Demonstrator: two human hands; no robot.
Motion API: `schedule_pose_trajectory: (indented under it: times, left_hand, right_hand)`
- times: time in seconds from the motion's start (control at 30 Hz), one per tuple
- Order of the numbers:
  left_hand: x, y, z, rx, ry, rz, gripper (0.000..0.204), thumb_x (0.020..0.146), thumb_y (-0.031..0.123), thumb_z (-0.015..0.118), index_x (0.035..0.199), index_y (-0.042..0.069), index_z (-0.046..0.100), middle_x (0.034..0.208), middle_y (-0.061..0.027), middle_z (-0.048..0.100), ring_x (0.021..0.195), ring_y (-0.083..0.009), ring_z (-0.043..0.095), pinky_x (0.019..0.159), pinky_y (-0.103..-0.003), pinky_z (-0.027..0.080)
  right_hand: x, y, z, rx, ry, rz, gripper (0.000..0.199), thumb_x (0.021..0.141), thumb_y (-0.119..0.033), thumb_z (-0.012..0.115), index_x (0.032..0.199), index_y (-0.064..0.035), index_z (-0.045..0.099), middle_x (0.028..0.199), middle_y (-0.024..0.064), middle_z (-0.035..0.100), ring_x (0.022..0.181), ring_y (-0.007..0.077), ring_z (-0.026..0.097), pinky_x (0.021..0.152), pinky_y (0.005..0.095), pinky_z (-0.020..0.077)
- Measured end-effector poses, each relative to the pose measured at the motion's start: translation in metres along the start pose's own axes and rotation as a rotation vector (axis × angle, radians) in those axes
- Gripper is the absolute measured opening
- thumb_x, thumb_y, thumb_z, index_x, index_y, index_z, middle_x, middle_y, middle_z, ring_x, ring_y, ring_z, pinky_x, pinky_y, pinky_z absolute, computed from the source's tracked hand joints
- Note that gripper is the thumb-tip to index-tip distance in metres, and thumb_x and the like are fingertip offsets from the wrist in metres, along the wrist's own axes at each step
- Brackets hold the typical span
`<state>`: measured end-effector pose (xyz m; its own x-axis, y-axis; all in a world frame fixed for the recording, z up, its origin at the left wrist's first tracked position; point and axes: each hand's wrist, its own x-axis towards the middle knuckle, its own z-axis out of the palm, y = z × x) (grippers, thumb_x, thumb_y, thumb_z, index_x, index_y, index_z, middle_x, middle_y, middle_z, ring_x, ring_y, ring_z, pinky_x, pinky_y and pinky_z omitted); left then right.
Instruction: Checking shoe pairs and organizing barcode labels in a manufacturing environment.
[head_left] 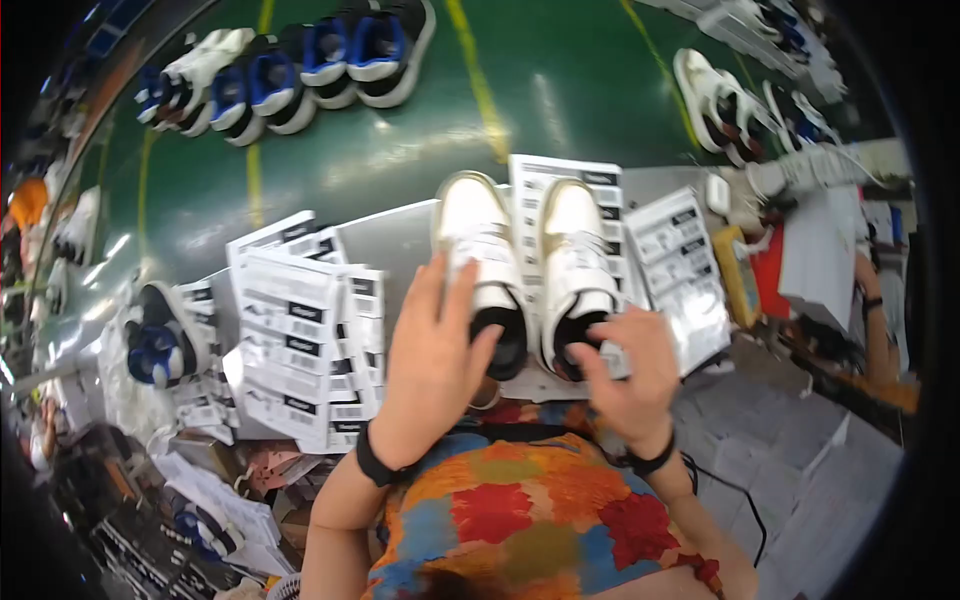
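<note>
A pair of white shoes stands side by side in front of me, toes pointing away, with dark linings. My left hand is at the left shoe. Its fingers stretch along the outer side and its thumb is by the opening, spread apart from them. Beside the heel of the right shoe is my right hand, slightly blurred, with bent fingers and the thumb apart. Whether its fingertips touch the collar I cannot tell. Under and beside the right shoe lies a printed sheet.
Overlapping label sheets lie left of my left hand, and another sheet lies at the right. Several dark shoes with blue linings line the green table. A dark-and-white shoe sits far left; a white box stands right.
</note>
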<state>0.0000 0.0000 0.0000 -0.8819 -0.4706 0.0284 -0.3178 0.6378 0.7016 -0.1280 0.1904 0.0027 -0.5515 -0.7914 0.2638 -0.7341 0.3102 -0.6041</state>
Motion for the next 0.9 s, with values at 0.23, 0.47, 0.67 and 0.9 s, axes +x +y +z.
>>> schedule_pose_trajectory:
  times: [0.23,0.47,0.67,0.9]
  left_hand:
    - [0.039,0.002,0.036,0.263,0.362,0.556,0.021,0.075,0.017,0.057,0.09,0.002,0.058,0.093,-0.0149,0.056,0.085,-0.0316,0.056,0.073,-0.039,0.048]
    - [0.047,0.001,0.041,0.262,0.355,0.567,0.016,0.072,0.018,0.057,0.078,0.003,0.057,0.08,-0.0094,0.052,0.077,-0.0254,0.052,0.069,-0.035,0.044]
    - [0.099,0.017,-0.01,-0.074,0.071,0.533,0.016,0.068,0.008,0.065,0.082,0.001,0.06,0.077,-0.0139,0.06,0.077,-0.0328,0.059,0.069,-0.042,0.047]
    - [0.158,0.033,-0.031,-0.216,-0.134,0.285,0.008,0.077,0.005,0.069,0.083,-0.001,0.071,0.069,-0.0132,0.065,0.06,-0.0234,0.063,0.055,-0.03,0.045]
  right_hand:
    - [0.001,0.09,-0.009,-0.129,-0.012,-0.278,0.045,0.076,0.006,0.067,0.118,-0.0021,0.053,0.126,0.0203,0.054,0.114,0.0405,0.054,0.098,0.0487,0.0422]
    - [0.038,0.085,-0.01,-0.202,0.017,-0.529,0.03,0.082,0.012,0.057,0.112,0.0062,0.056,0.109,0.0214,0.062,0.1,0.0376,0.061,0.099,0.056,0.0426]
    - [0.109,0.032,-0.039,0.013,-0.046,-0.139,0.016,0.076,0.004,0.061,0.092,0.0025,0.066,0.071,0.012,0.062,0.077,0.0311,0.064,0.086,0.0419,0.0489]
    - [0.165,0.068,-0.043,0.566,-0.274,0.253,0.014,0.081,-0.011,0.069,0.085,0.0023,0.071,0.067,0.0063,0.067,0.058,0.0086,0.055,0.052,0.0255,0.0415]
